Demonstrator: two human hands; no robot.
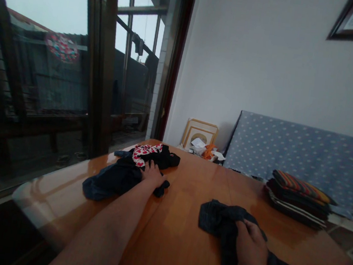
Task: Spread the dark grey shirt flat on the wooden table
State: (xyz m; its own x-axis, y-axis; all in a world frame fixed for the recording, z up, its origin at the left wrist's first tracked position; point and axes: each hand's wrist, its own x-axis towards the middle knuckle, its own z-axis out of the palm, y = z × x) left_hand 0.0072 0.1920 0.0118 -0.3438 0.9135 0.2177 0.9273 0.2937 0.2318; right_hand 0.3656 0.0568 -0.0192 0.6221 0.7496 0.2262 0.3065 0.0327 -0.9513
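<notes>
My left hand (151,174) reaching to the table's (178,230) far-left corner, fingers curling into the dark clothes pile (120,175), my right hand (251,247) pinching a dark garment (217,218) near the near-right edge, fingers closing on cloth

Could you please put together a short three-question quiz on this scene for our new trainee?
1. True or false: the left hand rests on the heap of dark clothes.
2. What does the right hand touch? A) a book B) a dark garment C) a cup
3. What lies at the far right of the wooden table?

Key: 1 true. 2 B. 3 A stack of folded clothes.
</notes>
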